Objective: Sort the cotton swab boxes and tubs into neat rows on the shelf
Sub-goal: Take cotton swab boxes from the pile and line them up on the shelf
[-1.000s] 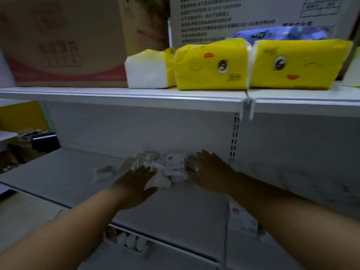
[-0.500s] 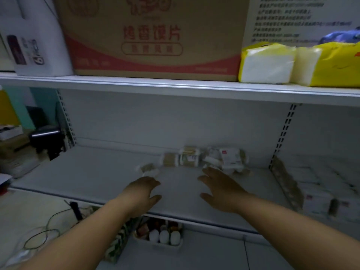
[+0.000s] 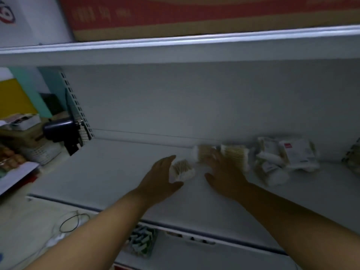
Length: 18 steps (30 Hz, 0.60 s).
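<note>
The left hand [image 3: 160,181] cups a small tub [image 3: 183,170] of swabs between thumb and fingers, low over the shelf [image 3: 109,172]. Just beside it the right hand [image 3: 224,172] rests with fingers spread flat on the swab boxes [image 3: 236,152] near the back wall. Further right, a loose heap of packs [image 3: 286,158] lies on the same shelf.

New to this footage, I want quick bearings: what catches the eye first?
Two arms reach onto the grey shelf: the left hand meets a small cotton swab pack, the right hand rests on larger swab packs. A loose heap of white packs lies to their right, and a red carton sits overhead.
</note>
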Each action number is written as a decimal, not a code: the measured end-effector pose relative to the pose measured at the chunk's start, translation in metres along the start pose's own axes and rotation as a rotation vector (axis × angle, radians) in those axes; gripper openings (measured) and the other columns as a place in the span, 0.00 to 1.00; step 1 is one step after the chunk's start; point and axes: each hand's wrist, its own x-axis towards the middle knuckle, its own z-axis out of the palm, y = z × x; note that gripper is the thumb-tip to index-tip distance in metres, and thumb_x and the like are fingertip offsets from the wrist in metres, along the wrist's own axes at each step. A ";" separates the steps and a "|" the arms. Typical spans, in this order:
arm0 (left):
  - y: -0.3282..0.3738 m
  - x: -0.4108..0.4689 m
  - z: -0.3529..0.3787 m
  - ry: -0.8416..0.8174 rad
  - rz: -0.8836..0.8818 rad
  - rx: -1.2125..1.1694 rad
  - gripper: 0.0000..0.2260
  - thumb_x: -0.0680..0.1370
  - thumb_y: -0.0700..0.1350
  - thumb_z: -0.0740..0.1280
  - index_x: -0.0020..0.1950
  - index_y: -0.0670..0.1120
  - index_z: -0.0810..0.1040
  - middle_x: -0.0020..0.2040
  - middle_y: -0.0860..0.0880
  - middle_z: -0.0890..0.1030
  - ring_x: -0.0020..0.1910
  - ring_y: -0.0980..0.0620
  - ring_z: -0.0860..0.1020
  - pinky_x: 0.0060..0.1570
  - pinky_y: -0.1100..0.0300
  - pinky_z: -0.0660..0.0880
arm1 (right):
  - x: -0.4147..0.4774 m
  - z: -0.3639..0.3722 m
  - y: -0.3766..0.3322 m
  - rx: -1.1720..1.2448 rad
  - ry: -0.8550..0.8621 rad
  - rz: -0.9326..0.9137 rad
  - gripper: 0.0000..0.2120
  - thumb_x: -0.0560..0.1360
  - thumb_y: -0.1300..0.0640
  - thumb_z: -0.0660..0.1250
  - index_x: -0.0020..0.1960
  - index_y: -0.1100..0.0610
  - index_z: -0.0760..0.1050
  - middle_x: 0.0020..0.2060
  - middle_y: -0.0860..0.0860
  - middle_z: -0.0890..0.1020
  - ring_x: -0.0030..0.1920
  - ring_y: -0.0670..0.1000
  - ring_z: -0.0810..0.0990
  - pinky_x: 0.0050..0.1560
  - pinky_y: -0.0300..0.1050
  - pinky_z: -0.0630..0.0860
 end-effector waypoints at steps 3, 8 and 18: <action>-0.008 0.018 0.005 -0.035 0.063 -0.015 0.41 0.71 0.57 0.72 0.76 0.52 0.53 0.76 0.53 0.58 0.73 0.55 0.56 0.65 0.66 0.51 | 0.020 0.016 -0.006 -0.039 0.038 0.062 0.29 0.76 0.52 0.61 0.75 0.51 0.57 0.77 0.51 0.52 0.75 0.52 0.56 0.68 0.44 0.63; -0.019 0.041 0.015 -0.065 0.160 0.069 0.36 0.71 0.56 0.71 0.75 0.52 0.59 0.75 0.52 0.59 0.73 0.54 0.57 0.68 0.65 0.52 | 0.030 0.032 -0.012 -0.072 0.056 0.209 0.31 0.77 0.46 0.57 0.77 0.52 0.52 0.77 0.52 0.54 0.71 0.55 0.64 0.66 0.47 0.67; -0.056 0.046 -0.023 -0.232 -0.466 -1.837 0.18 0.78 0.47 0.57 0.64 0.41 0.74 0.59 0.38 0.79 0.58 0.38 0.77 0.52 0.44 0.77 | 0.033 0.025 -0.024 -0.155 0.088 0.344 0.36 0.68 0.30 0.62 0.69 0.48 0.66 0.72 0.47 0.64 0.66 0.51 0.71 0.61 0.44 0.68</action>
